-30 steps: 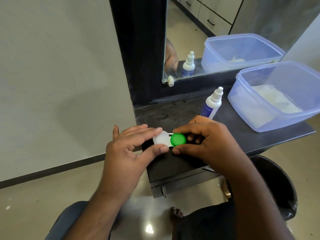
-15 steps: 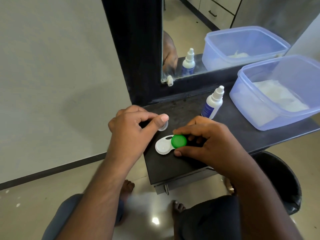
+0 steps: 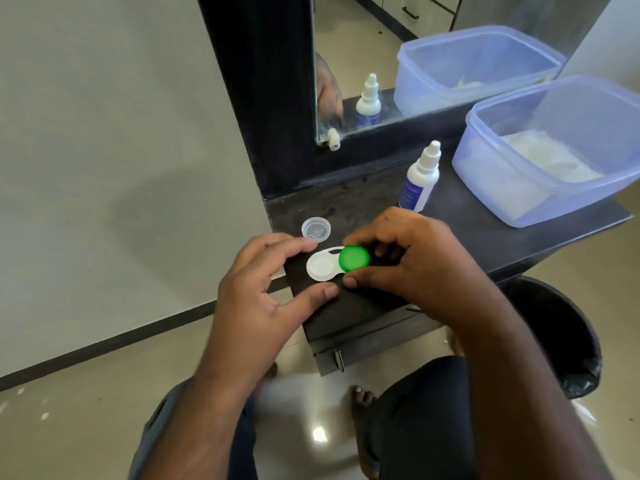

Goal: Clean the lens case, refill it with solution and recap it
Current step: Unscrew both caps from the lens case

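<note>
A white lens case (image 3: 322,266) lies on the dark shelf (image 3: 485,233). Its left well is uncapped; its right well carries a green cap (image 3: 354,257). My right hand (image 3: 412,258) pinches the green cap between thumb and fingers. My left hand (image 3: 263,289) brackets the case's left well with spread forefinger and thumb and holds nothing. The clear cap (image 3: 316,229) rests upside down on the shelf just behind my left forefinger. A white solution bottle (image 3: 419,178) with a blue label stands behind my right hand.
A clear blue plastic tub (image 3: 519,188) holding white tissue sits at the shelf's right. A mirror (image 3: 433,46) behind the shelf reflects the bottle and tub. A black bin (image 3: 568,341) stands on the floor below right. The shelf's left edge drops off beside the case.
My left hand lifted the clear cap off the case's left well, set it down on the shelf behind, and came back beside the case. My right hand stayed on the green cap.
</note>
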The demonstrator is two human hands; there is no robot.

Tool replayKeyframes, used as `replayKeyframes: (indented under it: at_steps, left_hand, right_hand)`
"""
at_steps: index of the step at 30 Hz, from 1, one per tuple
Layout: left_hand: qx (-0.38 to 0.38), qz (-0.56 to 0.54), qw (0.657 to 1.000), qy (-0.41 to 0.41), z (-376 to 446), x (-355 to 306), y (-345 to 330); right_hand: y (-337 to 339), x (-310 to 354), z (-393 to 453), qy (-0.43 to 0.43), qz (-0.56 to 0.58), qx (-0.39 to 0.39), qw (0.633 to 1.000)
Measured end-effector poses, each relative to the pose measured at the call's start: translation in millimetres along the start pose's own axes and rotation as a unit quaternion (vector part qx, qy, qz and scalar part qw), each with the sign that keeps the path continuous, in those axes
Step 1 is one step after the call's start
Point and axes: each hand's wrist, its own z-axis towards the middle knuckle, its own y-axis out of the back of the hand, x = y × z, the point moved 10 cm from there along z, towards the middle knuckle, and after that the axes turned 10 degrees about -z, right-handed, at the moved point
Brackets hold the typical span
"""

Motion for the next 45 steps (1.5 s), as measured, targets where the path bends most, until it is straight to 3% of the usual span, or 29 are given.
replayKeyframes:
  at_steps: [14,20,24,32,36,41,45]
  left_hand:
    - [0.016,-0.083,0.996,0.036,6,11,-3]
    - [0.019,-0.073,0.995,0.062,6,9,-3]
    - [0.020,-0.072,0.995,0.069,5,10,-3]
    - [0.006,-0.077,0.995,0.060,4,11,-2]
    - [0.007,-0.070,0.996,0.057,5,13,-2]
    - [0.009,-0.076,0.995,0.064,5,13,-3]
    - [0.008,-0.080,0.995,0.065,5,13,-3]
  right_hand:
    - [-4,10,3,0.096,0.015,0.036,0.995]
    - [-3,20,4,0.148,-0.030,0.061,0.987]
    - [-4,18,0,0.182,0.009,0.058,0.982]
    - [1,13,-4,0.161,0.045,0.016,0.986]
    - [-2,8,-4,0.144,0.122,0.072,0.979]
    - [-3,8,0,0.140,0.089,0.066,0.984]
    - [-10,8,-4,0.135,0.124,0.124,0.975]
